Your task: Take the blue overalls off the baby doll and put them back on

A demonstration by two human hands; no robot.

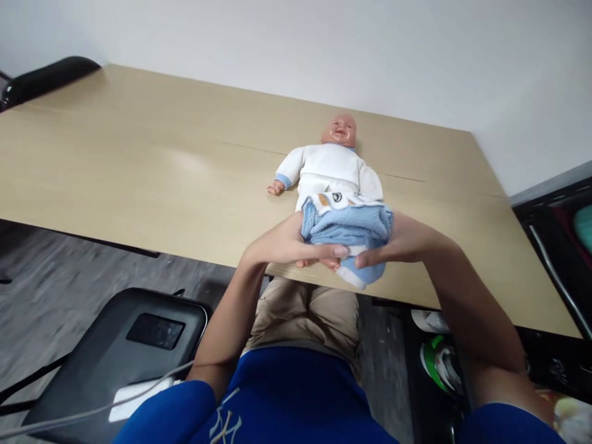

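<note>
Left hand (292,239) and right hand (401,240) clamp the cloth (349,226) at 9 and 3 o'clock, over the doll (330,161) at 6 o'clock. It should handle light, soft; hold its sides.

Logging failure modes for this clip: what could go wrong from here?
1. The blue cloth is bunched in folds between the left grip and the right grip; a fold could slip loose.
2. The doll lies with its feet close to the front edge of the table; a tug might drag it over.
3. The cloth hides part of the doll in this view, so a snag there could go unnoticed.
</note>
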